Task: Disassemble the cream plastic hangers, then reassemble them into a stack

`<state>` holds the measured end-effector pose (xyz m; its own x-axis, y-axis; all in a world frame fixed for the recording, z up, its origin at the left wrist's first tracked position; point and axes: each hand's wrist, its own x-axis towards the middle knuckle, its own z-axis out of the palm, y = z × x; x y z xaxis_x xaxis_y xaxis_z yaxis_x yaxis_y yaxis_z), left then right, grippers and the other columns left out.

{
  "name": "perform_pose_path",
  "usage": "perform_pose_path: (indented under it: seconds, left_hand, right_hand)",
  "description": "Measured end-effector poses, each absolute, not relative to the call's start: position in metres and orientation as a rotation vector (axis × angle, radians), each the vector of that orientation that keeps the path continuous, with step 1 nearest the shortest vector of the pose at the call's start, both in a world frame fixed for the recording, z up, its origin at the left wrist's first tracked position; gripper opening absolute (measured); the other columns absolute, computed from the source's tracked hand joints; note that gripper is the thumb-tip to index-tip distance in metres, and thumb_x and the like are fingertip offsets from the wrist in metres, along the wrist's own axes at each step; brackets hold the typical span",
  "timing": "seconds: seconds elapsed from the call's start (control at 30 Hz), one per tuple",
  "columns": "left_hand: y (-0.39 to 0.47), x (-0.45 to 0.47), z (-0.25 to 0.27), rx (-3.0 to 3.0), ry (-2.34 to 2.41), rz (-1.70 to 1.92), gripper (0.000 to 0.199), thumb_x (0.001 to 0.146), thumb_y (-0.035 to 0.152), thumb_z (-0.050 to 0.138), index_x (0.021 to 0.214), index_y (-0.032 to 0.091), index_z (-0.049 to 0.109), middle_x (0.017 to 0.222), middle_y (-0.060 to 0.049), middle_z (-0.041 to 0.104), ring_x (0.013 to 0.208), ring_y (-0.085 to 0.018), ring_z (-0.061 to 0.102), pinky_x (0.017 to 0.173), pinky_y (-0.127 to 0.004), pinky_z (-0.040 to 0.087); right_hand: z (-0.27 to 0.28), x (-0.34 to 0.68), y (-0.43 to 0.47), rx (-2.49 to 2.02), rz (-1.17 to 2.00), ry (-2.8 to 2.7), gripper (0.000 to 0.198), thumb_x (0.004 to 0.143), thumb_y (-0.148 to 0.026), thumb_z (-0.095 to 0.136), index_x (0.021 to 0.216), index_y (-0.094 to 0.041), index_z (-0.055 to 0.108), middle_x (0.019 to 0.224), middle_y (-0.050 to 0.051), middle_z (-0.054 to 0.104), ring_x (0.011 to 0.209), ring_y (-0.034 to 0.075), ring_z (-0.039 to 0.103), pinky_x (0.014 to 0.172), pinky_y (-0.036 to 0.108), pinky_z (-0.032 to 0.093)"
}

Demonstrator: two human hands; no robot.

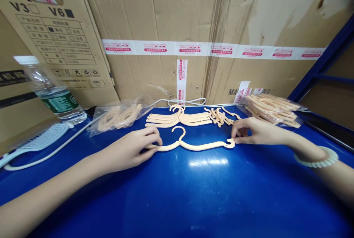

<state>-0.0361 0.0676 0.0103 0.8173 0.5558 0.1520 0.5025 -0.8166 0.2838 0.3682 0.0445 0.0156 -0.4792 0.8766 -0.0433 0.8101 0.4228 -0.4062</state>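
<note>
A peach-coloured plastic hanger [203,146] lies on the blue table with its hook pointing away from me. My left hand [139,144] pinches the tip of its left arm between thumb and fingers. At the other end, my right hand [249,131] grips a small hooked end piece [230,143] that meets the tip of the right arm; whether it is fastened there I cannot tell. Just behind lies a stack of similar hangers [163,119]. A small pile of loose hooked pieces [219,115] sits beside the stack, close to my right hand.
Clear bags of peach plastic parts lie at the left [118,118] and right [272,109]. A water bottle [52,90], a pale blue hairbrush [44,138] and a white cable [55,156] are on the left. Cardboard [155,72] walls the back. A dark flat object [329,133] lies far right.
</note>
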Motion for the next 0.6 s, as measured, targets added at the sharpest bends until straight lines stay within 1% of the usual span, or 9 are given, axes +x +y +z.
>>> perform_pose_path:
  seconds: [0.1,0.17,0.2,0.27,0.37,0.6]
  left_hand:
    - [0.07,-0.037,0.008,2.739,0.849,0.37,0.018,0.094,0.023,0.044,0.102,0.022,0.06,0.105,-0.004,0.057,0.086,-0.015,0.061,0.075,-0.023,0.05]
    - [0.072,-0.038,0.004,2.728,0.882,0.408,0.018,0.094,0.024,0.045,0.103,0.022,0.059,0.106,-0.004,0.058,0.085,-0.015,0.062,0.072,-0.022,0.051]
    - [0.074,-0.038,0.002,2.74,0.893,0.443,0.018,0.094,0.025,0.045,0.103,0.022,0.06,0.107,-0.004,0.058,0.087,-0.016,0.062,0.073,-0.023,0.051]
    - [0.077,-0.039,-0.003,2.779,0.904,0.542,0.018,0.094,0.025,0.044,0.103,0.022,0.06,0.108,-0.005,0.059,0.095,-0.018,0.061,0.08,-0.027,0.051]
    - [0.083,-0.04,-0.011,2.811,0.905,0.697,0.019,0.095,0.024,0.043,0.102,0.021,0.061,0.108,-0.005,0.061,0.103,-0.021,0.059,0.092,-0.034,0.047]
    - [0.088,-0.039,-0.024,2.745,0.97,0.87,0.027,0.096,0.015,0.035,0.099,0.019,0.062,0.105,-0.006,0.061,0.102,-0.021,0.058,0.092,-0.036,0.046]
  right_hand:
    - [0.014,0.369,0.045,-1.539,0.575,-2.499,0.03,0.083,-0.048,0.062,0.085,-0.02,0.072,0.069,0.002,0.064,0.061,0.016,0.057,0.055,0.027,0.041]
    - [0.013,0.369,0.045,-1.539,0.559,-2.496,0.031,0.083,-0.05,0.062,0.086,-0.02,0.072,0.069,0.002,0.064,0.06,0.016,0.056,0.054,0.027,0.039]
    - [0.013,0.369,0.045,-1.536,0.552,-2.495,0.032,0.083,-0.05,0.062,0.087,-0.021,0.072,0.069,0.002,0.064,0.06,0.016,0.056,0.054,0.027,0.039]
    - [0.012,0.369,0.046,-1.53,0.546,-2.497,0.032,0.083,-0.051,0.062,0.086,-0.02,0.071,0.068,0.002,0.063,0.06,0.015,0.055,0.055,0.027,0.039]
    - [0.01,0.368,0.046,-1.526,0.564,-2.5,0.029,0.084,-0.048,0.061,0.084,-0.02,0.07,0.066,0.001,0.062,0.057,0.014,0.054,0.054,0.026,0.039]
    - [0.008,0.361,0.043,-1.525,0.577,-2.452,0.026,0.085,-0.044,0.059,0.087,-0.019,0.067,0.064,0.0,0.06,0.056,0.014,0.053,0.053,0.026,0.039]
